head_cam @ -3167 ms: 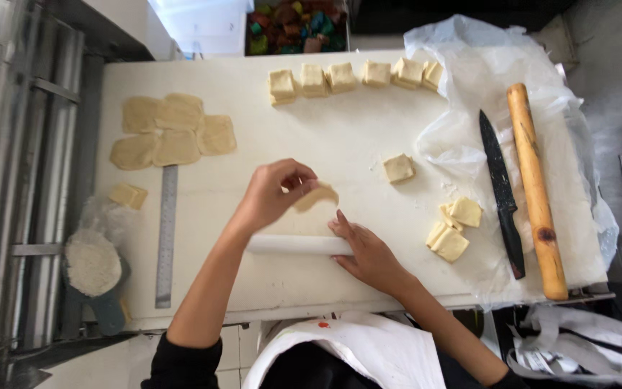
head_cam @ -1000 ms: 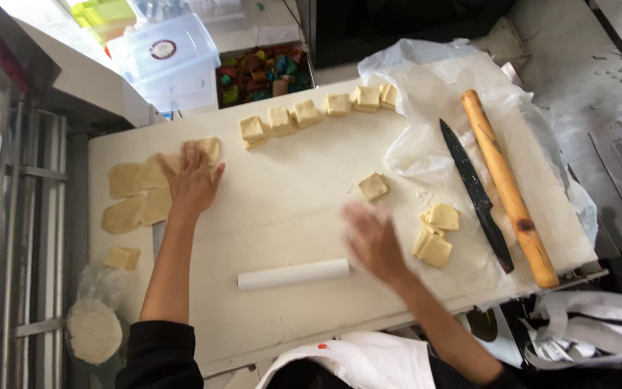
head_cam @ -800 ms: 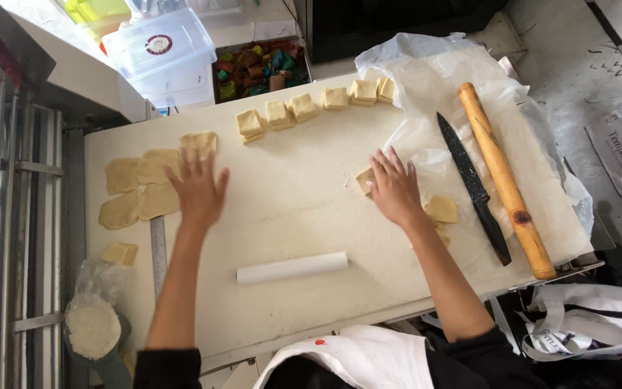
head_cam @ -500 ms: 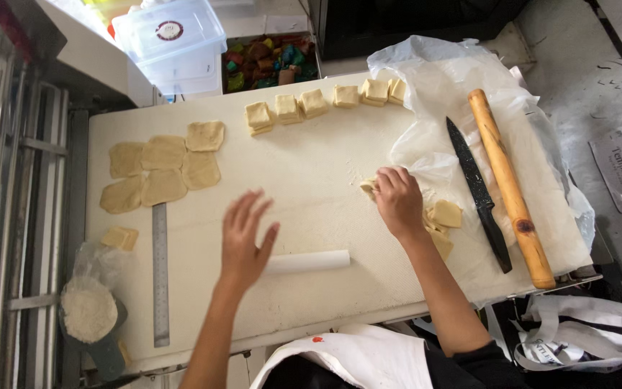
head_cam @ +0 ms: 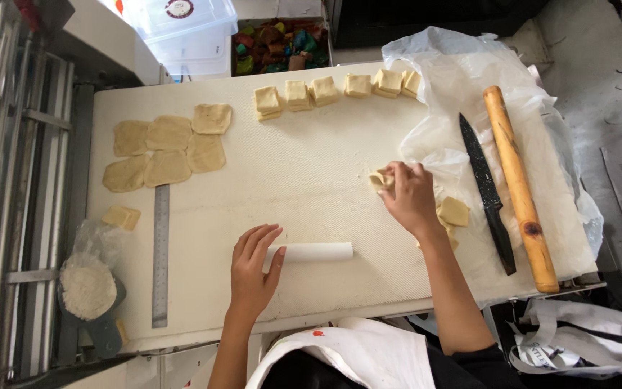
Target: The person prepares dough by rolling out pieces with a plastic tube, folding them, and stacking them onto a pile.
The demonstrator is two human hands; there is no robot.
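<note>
A small square of pale dough (head_cam: pixel 379 180) sits near the middle of the white work table (head_cam: pixel 311 194), and the right hand (head_cam: pixel 408 196) has closed its fingertips around it, most of the piece hidden under the fingers. The left hand (head_cam: pixel 252 268) lies flat with fingers spread and loose, holding nothing, its fingertips touching the end of a short white roller (head_cam: pixel 314 251) that rests crosswise near the front edge.

Just right of the gripping hand lie more dough squares (head_cam: pixel 454 212) on a crumpled clear plastic sheet (head_cam: pixel 462 86), then a black knife (head_cam: pixel 488 191) and a long wooden rolling pin (head_cam: pixel 520 187) side by side. Along the far edge runs a row of thick dough blocks (head_cam: pixel 325 90). At the left, flattened dough pieces (head_cam: pixel 167 148) are grouped together, above a steel ruler (head_cam: pixel 160 256) and an open bag of flour (head_cam: pixel 88 287). Beyond the table stand a clear lidded plastic box with a round label (head_cam: pixel 181 25) and a tray of multicoloured lumps (head_cam: pixel 278 43). A white carrier bag (head_cam: pixel 584 346) hangs low at the right.
</note>
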